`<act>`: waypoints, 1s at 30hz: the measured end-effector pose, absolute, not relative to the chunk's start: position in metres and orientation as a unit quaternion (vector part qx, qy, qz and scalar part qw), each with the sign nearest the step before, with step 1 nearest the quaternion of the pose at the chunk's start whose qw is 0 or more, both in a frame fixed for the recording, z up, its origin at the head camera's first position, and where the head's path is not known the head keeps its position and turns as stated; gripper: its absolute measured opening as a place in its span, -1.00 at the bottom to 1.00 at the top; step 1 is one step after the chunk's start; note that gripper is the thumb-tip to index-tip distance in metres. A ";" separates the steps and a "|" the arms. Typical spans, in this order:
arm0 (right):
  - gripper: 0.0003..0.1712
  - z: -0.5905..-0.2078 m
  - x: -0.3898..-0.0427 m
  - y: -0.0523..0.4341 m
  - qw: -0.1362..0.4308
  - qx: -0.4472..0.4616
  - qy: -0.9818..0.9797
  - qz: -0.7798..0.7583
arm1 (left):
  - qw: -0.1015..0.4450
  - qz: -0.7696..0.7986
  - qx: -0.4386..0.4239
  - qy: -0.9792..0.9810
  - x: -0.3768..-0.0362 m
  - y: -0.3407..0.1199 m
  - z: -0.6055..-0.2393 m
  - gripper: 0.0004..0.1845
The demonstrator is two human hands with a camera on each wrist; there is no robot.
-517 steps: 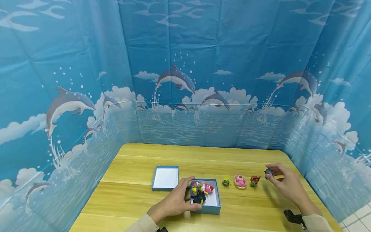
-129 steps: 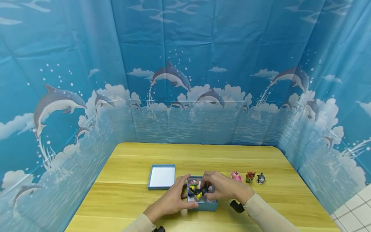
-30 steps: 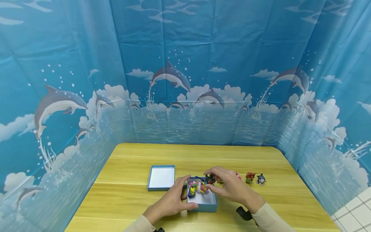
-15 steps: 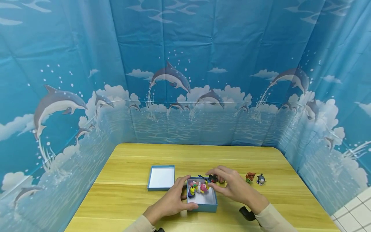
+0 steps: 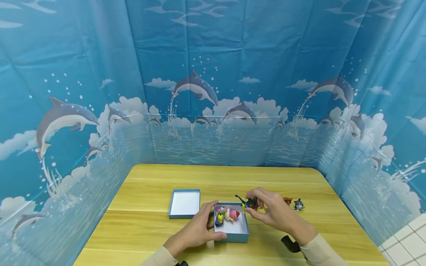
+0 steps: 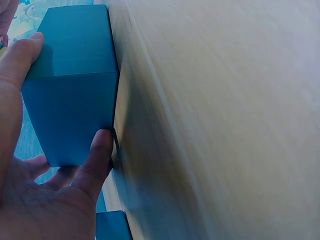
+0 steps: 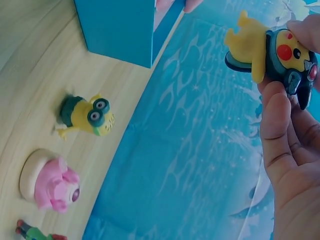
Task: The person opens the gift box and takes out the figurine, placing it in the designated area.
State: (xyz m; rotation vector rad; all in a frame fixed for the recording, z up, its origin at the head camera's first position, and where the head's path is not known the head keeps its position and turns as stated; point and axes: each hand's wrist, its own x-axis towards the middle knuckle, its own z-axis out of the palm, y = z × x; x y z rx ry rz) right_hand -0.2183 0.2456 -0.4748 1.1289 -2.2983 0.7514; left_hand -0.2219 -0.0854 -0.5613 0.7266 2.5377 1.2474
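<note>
My left hand (image 5: 198, 226) grips the left side of an open blue box (image 5: 235, 238). In the left wrist view, thumb and fingers press the box's walls (image 6: 70, 115). Inside the box lie a yellow and purple figurine (image 5: 219, 220) and a pink figurine with a red top (image 5: 234, 214), among other small pieces. Just right of the box, my right hand (image 5: 274, 211) pinches a yellow Pikachu figurine (image 7: 250, 47) with red cheeks and a dark hood. The figurine is held above the tabletop, tilted, its dark tail pointing left in the head view.
A row of figurines stands right of the box: a goggled yellow Minion (image 7: 82, 116), a pink bear (image 7: 54, 186), a reddish-brown one (image 5: 287, 201) and a grey-hooded one (image 5: 298, 205). A shallow blue lid (image 5: 184, 204) lies at left. A dolphin curtain (image 5: 213, 147) surrounds the table.
The grey-hooded figurine, earlier in my right hand, now stands at the row's right end. My right hand has lifted the Pikachu figurine out of the box and moved right. My left hand stays put.
</note>
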 end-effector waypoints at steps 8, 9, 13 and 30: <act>-0.35 -0.471 -0.214 0.253 0.238 0.400 -0.844 0.267 | 0.116 0.426 0.238 0.865 -0.223 -0.084 -0.562 0.30; -0.34 -0.471 -0.213 0.254 0.238 0.399 -0.845 0.266 | 0.115 0.425 0.237 0.866 -0.223 -0.084 -0.561 0.30; -0.33 -0.470 -0.211 0.257 0.241 0.396 -0.845 0.266 | 0.113 0.422 0.240 0.867 -0.223 -0.084 -0.561 0.30; -0.54 -0.477 -0.201 0.270 0.273 0.388 -0.843 0.252 | 0.120 0.431 0.235 0.863 -0.223 -0.082 -0.563 0.30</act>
